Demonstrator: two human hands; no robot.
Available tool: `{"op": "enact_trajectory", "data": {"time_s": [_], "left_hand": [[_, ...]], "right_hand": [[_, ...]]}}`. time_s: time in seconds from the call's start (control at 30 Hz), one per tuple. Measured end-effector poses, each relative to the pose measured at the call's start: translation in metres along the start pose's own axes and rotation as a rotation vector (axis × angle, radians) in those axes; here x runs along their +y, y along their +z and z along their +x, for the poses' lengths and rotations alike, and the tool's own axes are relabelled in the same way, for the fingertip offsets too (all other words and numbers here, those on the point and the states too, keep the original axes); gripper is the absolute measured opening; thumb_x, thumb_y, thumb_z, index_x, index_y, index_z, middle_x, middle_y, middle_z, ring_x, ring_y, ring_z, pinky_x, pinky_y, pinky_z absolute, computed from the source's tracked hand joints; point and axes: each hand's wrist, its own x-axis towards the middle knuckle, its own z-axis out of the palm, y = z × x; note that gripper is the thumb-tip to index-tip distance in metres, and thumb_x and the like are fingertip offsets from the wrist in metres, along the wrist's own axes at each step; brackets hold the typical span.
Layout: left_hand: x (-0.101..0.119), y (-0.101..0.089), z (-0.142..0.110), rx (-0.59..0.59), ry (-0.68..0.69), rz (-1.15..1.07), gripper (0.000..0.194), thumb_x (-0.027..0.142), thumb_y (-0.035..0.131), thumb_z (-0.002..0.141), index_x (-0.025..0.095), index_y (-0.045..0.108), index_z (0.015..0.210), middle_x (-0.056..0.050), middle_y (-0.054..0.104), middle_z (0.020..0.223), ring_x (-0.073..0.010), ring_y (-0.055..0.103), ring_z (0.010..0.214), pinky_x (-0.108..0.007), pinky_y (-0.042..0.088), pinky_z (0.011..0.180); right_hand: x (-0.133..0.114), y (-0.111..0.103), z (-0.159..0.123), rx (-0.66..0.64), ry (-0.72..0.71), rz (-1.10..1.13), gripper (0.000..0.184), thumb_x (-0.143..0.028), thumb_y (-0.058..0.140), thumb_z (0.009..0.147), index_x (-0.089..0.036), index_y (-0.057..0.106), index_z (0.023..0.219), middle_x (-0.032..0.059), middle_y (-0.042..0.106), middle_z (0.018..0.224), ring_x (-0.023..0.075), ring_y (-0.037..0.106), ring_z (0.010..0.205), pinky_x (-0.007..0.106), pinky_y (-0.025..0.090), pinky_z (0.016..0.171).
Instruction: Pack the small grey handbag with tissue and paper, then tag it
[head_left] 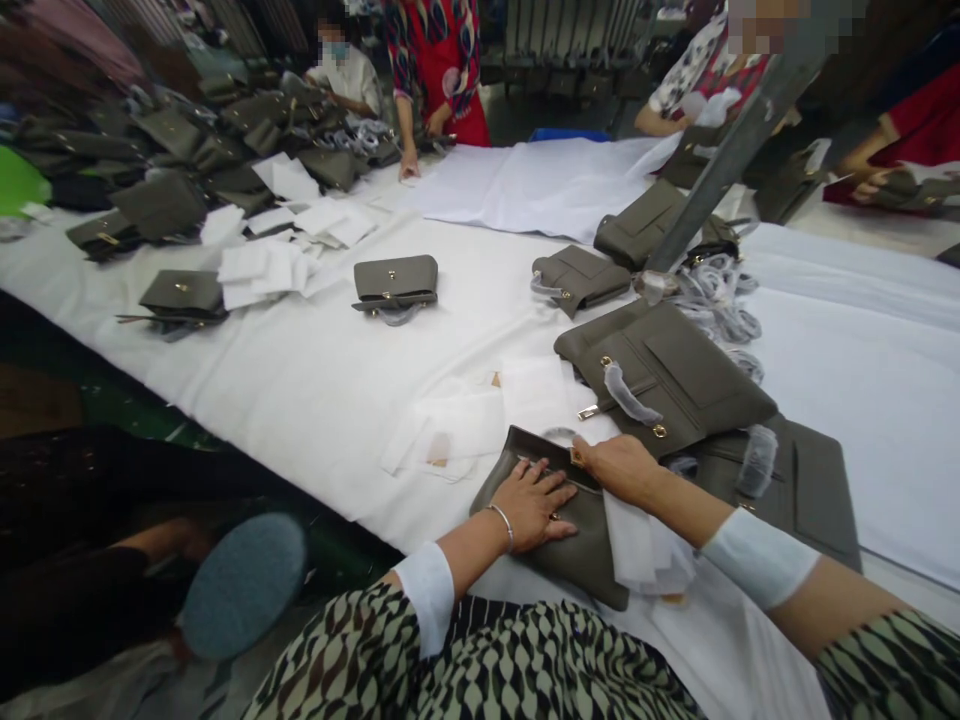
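At the near edge of a white-covered table, one olive-grey handbag, contents hidden, left hand spread flat on it, right hand pinching its upper edge, another handbag with plastic-wrapped handle alongside, heaped handbags farther off, red-aproned co-worker beyond.
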Motion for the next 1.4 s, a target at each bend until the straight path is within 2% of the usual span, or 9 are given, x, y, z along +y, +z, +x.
{"op": "enact_trajectory", "data": {"time_s": [0.13, 0.27, 0.4, 0.53, 0.67, 0.87, 1.0, 1.17, 1.4], "left_hand": [[0.009, 0.007, -0.012, 0.158, 0.025, 0.086, 0.063, 0.066, 0.036, 0.085, 0.02, 0.053, 0.125, -0.009, 0.057, 0.12, -0.0303, 0.042, 0.119, -0.048, 0.027, 0.102], [0.006, 0.007, -0.018, 0.163, 0.048, 0.063, 0.062, 0.068, 0.041, 0.082, 0.018, 0.061, 0.114, -0.009, 0.062, 0.099, -0.0265, 0.051, 0.097, -0.043, 0.038, 0.086], [-0.013, 0.008, -0.018, 0.096, 0.167, -0.151, 0.055, 0.057, 0.057, 0.08, 0.018, 0.06, 0.118, -0.011, 0.062, 0.111, -0.0264, 0.052, 0.105, -0.041, 0.041, 0.09], [-0.031, 0.012, -0.012, 0.117, 0.187, -0.414, 0.029, 0.035, 0.065, 0.08, 0.016, 0.068, 0.102, -0.011, 0.065, 0.11, -0.0254, 0.051, 0.114, -0.039, 0.039, 0.1], [-0.038, 0.009, -0.006, 0.106, 0.179, -0.48, 0.021, 0.025, 0.071, 0.072, 0.015, 0.069, 0.09, -0.009, 0.068, 0.103, -0.0232, 0.057, 0.107, -0.036, 0.041, 0.1], [-0.036, -0.008, -0.008, 0.136, 0.129, -0.551, 0.012, 0.027, 0.067, 0.076, 0.018, 0.069, 0.085, -0.006, 0.069, 0.098, -0.0192, 0.058, 0.103, -0.033, 0.045, 0.095], [-0.028, -0.01, -0.009, 0.152, 0.114, -0.55, 0.022, 0.024, 0.076, 0.064, 0.019, 0.068, 0.084, -0.006, 0.066, 0.106, -0.0215, 0.055, 0.108, -0.038, 0.04, 0.101], [-0.004, -0.008, -0.012, 0.181, 0.064, -0.327, 0.019, 0.034, 0.068, 0.076, 0.017, 0.061, 0.075, -0.007, 0.062, 0.097, -0.0216, 0.053, 0.095, -0.037, 0.044, 0.087], [0.026, -0.017, -0.013, 0.042, 0.12, 0.15, 0.023, 0.03, 0.045, 0.089, 0.016, 0.061, 0.08, -0.008, 0.056, 0.089, -0.0249, 0.048, 0.091, -0.041, 0.042, 0.081]], "right_hand": [[-0.005, 0.0, -0.007, -0.003, 0.036, 0.034, 0.025, -0.027, 0.039, 0.094, -0.017, 0.061, 0.098, 0.0108, 0.071, 0.076, 0.0256, 0.068, 0.071, 0.029, 0.04, 0.059], [-0.011, 0.0, -0.023, 0.041, 0.163, 0.094, 0.028, -0.037, 0.043, 0.094, -0.018, 0.062, 0.099, 0.0104, 0.07, 0.076, 0.0241, 0.066, 0.07, 0.027, 0.037, 0.058], [-0.022, -0.003, -0.053, 0.181, 0.274, 0.802, 0.031, -0.047, 0.054, 0.086, -0.017, 0.064, 0.089, 0.0014, 0.059, 0.063, 0.0154, 0.055, 0.06, 0.024, 0.033, 0.052], [-0.035, -0.024, -0.082, 0.136, 0.031, 1.485, 0.035, -0.046, 0.068, 0.074, -0.016, 0.064, 0.092, -0.0022, 0.053, 0.065, 0.01, 0.045, 0.056, 0.021, 0.032, 0.051], [-0.044, -0.037, -0.077, 0.17, -0.131, 1.357, 0.021, -0.03, 0.063, 0.078, -0.018, 0.065, 0.096, 0.0031, 0.064, 0.09, 0.0127, 0.053, 0.07, 0.023, 0.04, 0.064], [-0.051, 0.007, -0.053, 0.059, 0.196, 0.823, 0.024, -0.008, 0.05, 0.072, -0.017, 0.063, 0.09, 0.0057, 0.066, 0.089, 0.0206, 0.058, 0.085, 0.032, 0.042, 0.079], [-0.025, 0.027, -0.091, 0.057, 0.177, 1.298, 0.023, -0.031, 0.057, 0.078, -0.018, 0.06, 0.097, 0.0014, 0.059, 0.077, 0.0164, 0.055, 0.071, 0.028, 0.043, 0.067], [-0.014, 0.056, -0.141, 0.05, 0.492, 1.75, 0.045, -0.053, 0.069, 0.068, -0.019, 0.053, 0.093, -0.0052, 0.047, 0.062, 0.011, 0.045, 0.053, 0.025, 0.035, 0.053], [-0.072, 0.107, -0.104, 0.054, 0.396, 1.578, 0.025, -0.029, 0.066, 0.063, -0.018, 0.049, 0.076, -0.0081, 0.04, 0.052, 0.0081, 0.033, 0.047, 0.021, 0.021, 0.046]]}}
